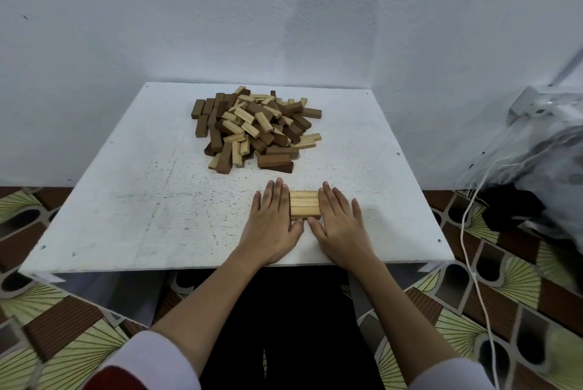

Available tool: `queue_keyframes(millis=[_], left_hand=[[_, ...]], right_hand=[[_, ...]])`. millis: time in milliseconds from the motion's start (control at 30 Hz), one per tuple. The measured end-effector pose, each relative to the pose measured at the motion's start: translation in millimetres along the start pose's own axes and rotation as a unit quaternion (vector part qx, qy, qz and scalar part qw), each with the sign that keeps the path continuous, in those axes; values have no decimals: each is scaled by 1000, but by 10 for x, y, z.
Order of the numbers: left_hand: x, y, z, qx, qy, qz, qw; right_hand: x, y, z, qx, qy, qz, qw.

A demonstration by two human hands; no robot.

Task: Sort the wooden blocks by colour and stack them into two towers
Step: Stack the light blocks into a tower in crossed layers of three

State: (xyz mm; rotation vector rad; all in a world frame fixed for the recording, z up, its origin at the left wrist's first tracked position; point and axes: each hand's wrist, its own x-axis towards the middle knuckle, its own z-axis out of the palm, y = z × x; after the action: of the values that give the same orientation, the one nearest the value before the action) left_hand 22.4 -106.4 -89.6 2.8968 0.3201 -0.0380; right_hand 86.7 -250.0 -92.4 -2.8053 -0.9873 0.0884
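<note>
A mixed pile of light and dark wooden blocks (255, 129) lies at the back middle of the white table (132, 200). Near the front edge, three light blocks (304, 204) lie side by side in a flat row. My left hand (273, 225) rests flat on the table with straight fingers against the row's left ends. My right hand (339, 225) lies flat against the right ends. Both thumbs touch the row's near side.
The table stands against a pale wall. A plastic-wrapped bundle (545, 162) and a white cable (473, 263) lie on the patterned floor to the right. Dark trousers show under the table's front edge.
</note>
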Motion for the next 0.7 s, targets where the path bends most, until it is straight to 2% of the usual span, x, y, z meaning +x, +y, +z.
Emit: queue_keyframes(millis=[700], left_hand=[[-4, -7, 12, 11, 3, 13, 1000]], right_hand=[[-8, 9, -6, 3, -5, -8, 1000]])
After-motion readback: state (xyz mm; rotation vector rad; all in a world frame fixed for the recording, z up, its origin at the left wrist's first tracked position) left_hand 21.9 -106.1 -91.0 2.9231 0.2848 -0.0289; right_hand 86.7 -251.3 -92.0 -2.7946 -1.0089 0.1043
